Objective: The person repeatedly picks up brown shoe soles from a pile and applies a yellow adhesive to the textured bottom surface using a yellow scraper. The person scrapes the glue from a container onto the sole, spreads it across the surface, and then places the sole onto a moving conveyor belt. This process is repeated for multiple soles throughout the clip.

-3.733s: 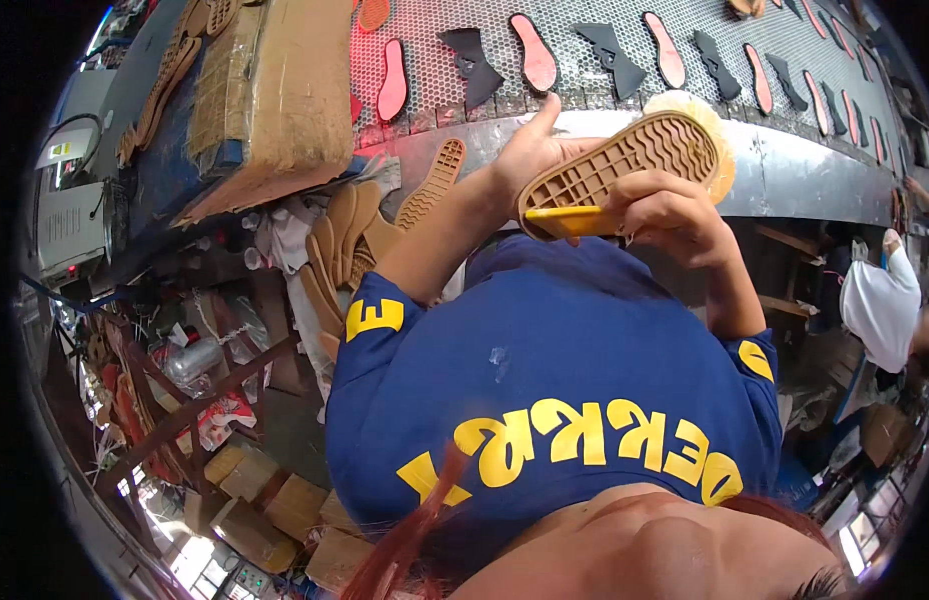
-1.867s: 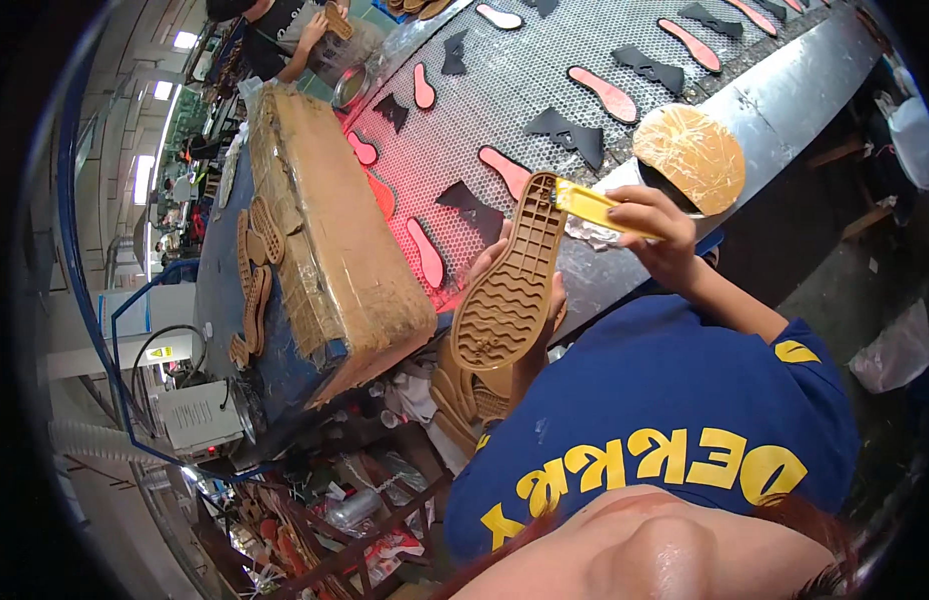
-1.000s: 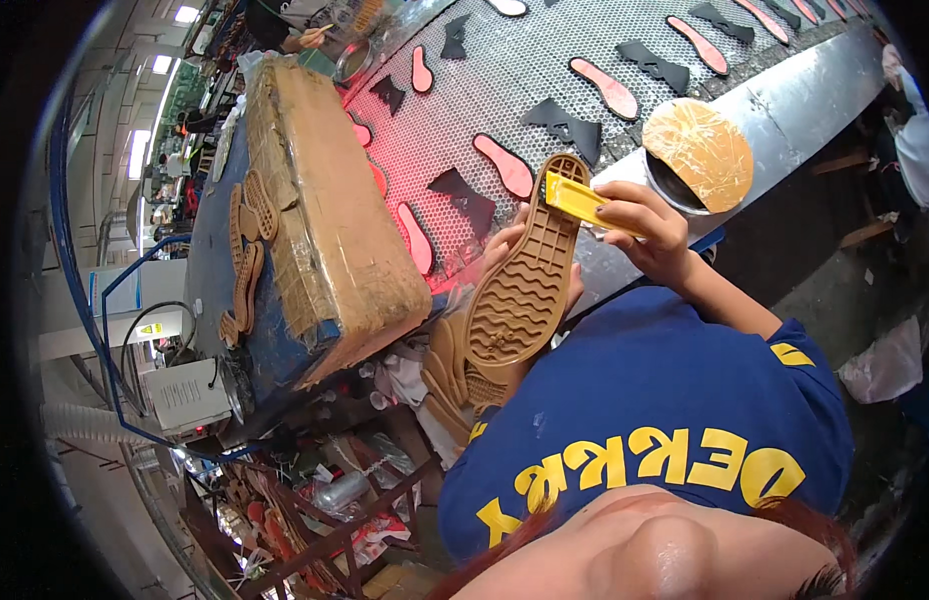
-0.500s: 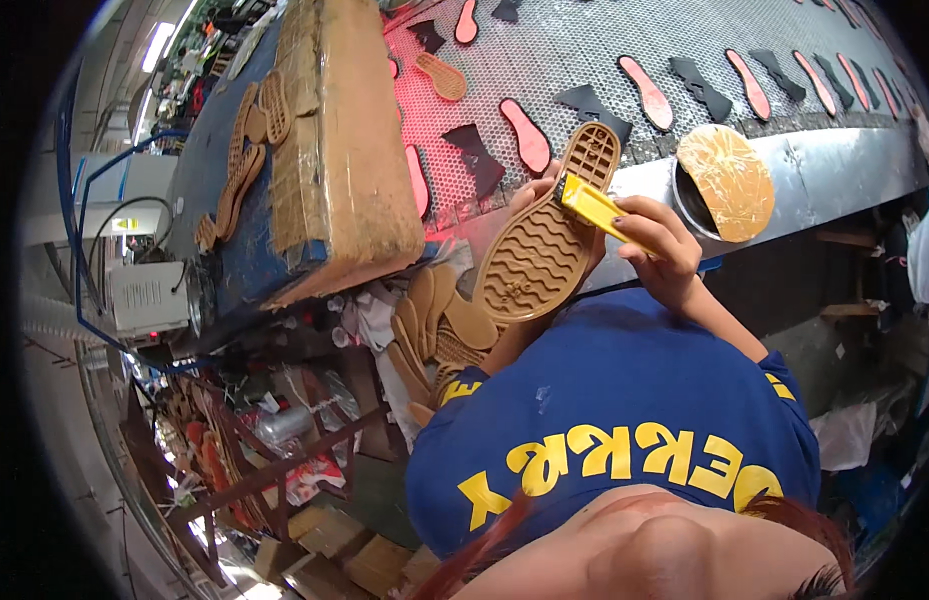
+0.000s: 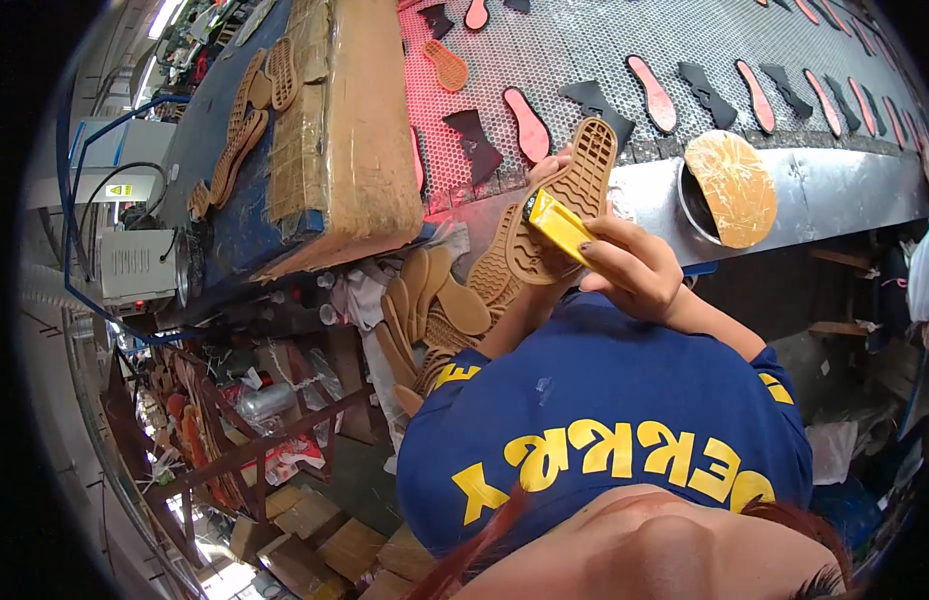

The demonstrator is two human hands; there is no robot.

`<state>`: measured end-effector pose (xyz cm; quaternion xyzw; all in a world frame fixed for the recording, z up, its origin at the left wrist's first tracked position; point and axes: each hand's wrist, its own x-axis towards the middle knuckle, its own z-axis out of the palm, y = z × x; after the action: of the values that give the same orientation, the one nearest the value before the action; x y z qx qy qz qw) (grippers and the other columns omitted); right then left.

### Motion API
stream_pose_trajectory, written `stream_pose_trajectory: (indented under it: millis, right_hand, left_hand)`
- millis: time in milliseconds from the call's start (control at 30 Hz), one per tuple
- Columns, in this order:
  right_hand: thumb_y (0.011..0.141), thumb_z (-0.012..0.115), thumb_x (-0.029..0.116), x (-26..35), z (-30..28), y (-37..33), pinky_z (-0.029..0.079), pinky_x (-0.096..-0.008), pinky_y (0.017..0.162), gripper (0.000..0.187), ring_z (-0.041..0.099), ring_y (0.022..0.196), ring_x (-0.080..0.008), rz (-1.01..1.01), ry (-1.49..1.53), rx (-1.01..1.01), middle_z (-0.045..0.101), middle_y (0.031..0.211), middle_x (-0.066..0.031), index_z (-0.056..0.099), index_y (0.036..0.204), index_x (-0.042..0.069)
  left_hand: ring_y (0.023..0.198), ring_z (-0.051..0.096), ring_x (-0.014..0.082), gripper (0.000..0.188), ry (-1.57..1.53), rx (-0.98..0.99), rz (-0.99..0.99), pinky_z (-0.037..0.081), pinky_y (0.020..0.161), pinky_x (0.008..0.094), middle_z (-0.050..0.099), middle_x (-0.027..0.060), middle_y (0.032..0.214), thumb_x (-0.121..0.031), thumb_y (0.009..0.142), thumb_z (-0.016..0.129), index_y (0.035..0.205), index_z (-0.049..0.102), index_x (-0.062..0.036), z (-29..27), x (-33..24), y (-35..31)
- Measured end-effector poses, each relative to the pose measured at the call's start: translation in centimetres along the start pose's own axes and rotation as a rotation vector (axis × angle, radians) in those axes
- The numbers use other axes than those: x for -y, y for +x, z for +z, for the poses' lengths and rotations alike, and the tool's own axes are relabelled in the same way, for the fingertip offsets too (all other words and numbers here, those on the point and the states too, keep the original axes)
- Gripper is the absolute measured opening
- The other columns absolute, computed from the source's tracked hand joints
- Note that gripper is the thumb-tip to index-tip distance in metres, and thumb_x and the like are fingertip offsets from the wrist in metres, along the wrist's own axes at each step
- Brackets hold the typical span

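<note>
My left hand [image 5: 551,166] is closed around a tan shoe sole [image 5: 594,152] from behind; only some fingertips show past its edge. The sole is tilted, its ridged tread facing me. A yellow-handled brush [image 5: 562,229] is pinched in my right hand [image 5: 640,268], its dark head at the sole's left edge. Whether the bristles touch the sole is hard to tell. Beside the held sole, another tan sole [image 5: 496,262] with wavy tread shows above my left forearm. A heap of tan soles [image 5: 463,306] lies to the left of my body.
Ahead runs a mesh conveyor [image 5: 545,50] bearing pink insoles [image 5: 652,93] and black shoe pieces [image 5: 473,143]. On its metal edge [image 5: 835,180] stands a round container [image 5: 697,205], partly covered by a tan disc [image 5: 730,188]. A taped cardboard-covered block [image 5: 370,130] rises at left.
The held sole has tilted and turned, so less of its broad end shows. My right hand has moved the brush down and left along the sole's edge.
</note>
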<state>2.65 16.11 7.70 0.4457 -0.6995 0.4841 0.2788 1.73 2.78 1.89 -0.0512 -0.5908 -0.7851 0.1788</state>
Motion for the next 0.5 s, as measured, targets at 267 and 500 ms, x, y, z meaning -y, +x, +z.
stream_pose_trajectory:
  millis: [267,500]
  right_hand:
    - [0.080,0.075,0.030,0.5,-0.4,0.3,0.054,-0.0329,0.057,0.037,0.067,0.075,-0.0272,-0.038,0.029,0.070,0.064,0.101,-0.0186,0.064,0.100,0.001]
    - [0.088,0.068,0.031,-0.2,-1.1,-0.1,0.056,-0.0357,0.063,0.037,0.067,0.081,-0.0328,-0.056,0.073,0.245,0.061,0.111,-0.0240,0.061,0.106,-0.001]
  left_hand:
    - [0.117,0.051,0.0207,0.065,0.029,0.044,0.062,0.045,0.098,0.0316,0.048,0.0121,0.124,0.003,0.069,0.073,0.126,0.041,-0.0014,0.2,1.3,-0.2]
    - [0.109,0.056,0.0187,0.068,-0.290,0.019,-0.301,0.049,0.093,0.0305,0.053,0.0106,0.116,-0.007,0.068,0.082,0.123,0.044,-0.0007,-0.7,2.8,-0.5]
